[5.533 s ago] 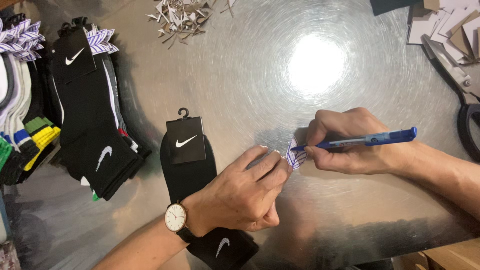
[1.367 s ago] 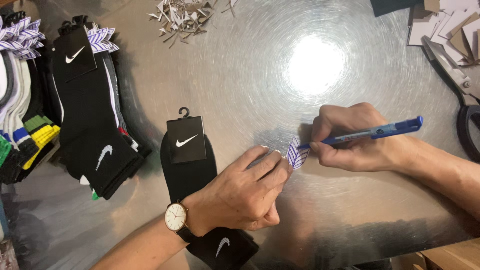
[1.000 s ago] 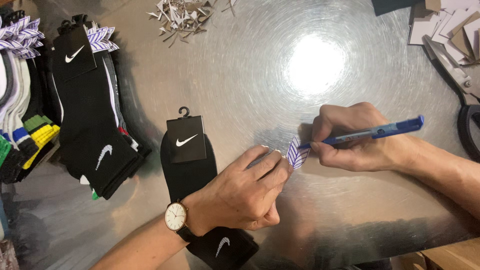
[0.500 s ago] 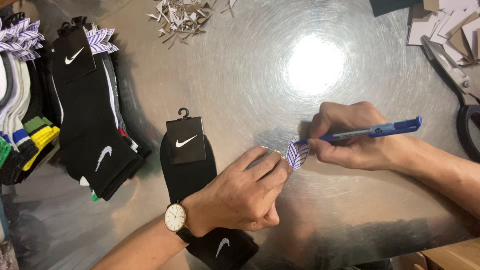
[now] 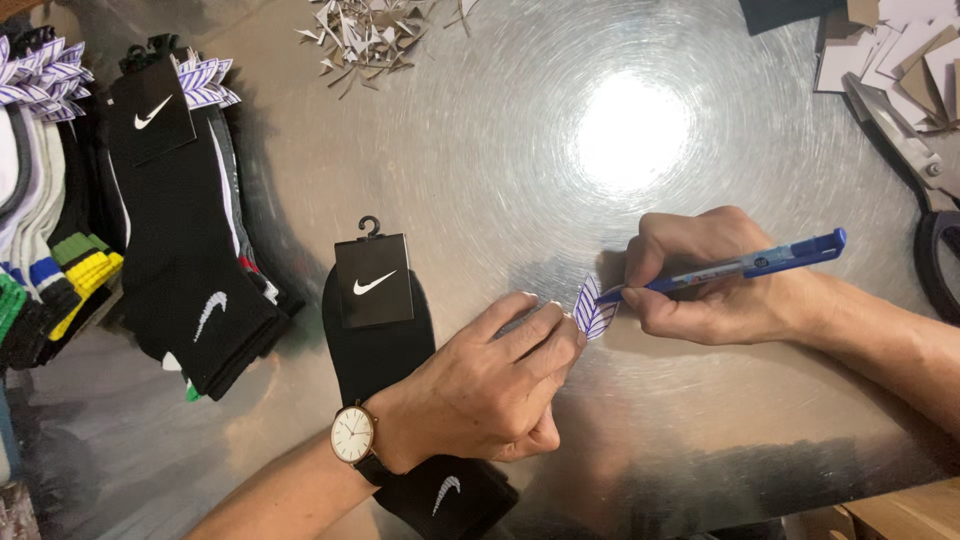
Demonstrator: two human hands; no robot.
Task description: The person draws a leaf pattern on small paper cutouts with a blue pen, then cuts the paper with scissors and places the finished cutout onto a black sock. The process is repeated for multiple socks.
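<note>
We see the right hand (image 5: pixel 715 275) curled around a blue plastic pen (image 5: pixel 745 265), fingers pinching its barrel close to the tip, and the tip touches the right edge of a small white paper tag printed with purple stripes (image 5: pixel 595 308). That tag lies on the shiny brushed-metal table (image 5: pixel 520 130), right of centre and fairly near us, between the two hands.

The left hand (image 5: pixel 485 390) rests flat over a black ankle sock on a black card header with a small hook (image 5: pixel 375 320); its fingers are held together and stretch right, so that the fingertips (image 5: pixel 565 325) press on the left side of the tag and hold it down. We see a round white-faced wristwatch on a dark strap (image 5: pixel 352 437) on that wrist. The sock runs from the centre of the table towards the near edge, under the forearm.

To the far left lies a pile of black socks with the same card headers (image 5: pixel 185 240), and beside it, at the left edge, a row of white, yellow, green and blue socks (image 5: pixel 45 240), with more striped tags on top. At the far edge sits a heap of small paper offcuts (image 5: pixel 365 35). At the far right we see cut pieces of pale card (image 5: pixel 900 50) and large metal scissors with dark handles (image 5: pixel 915 180).
</note>
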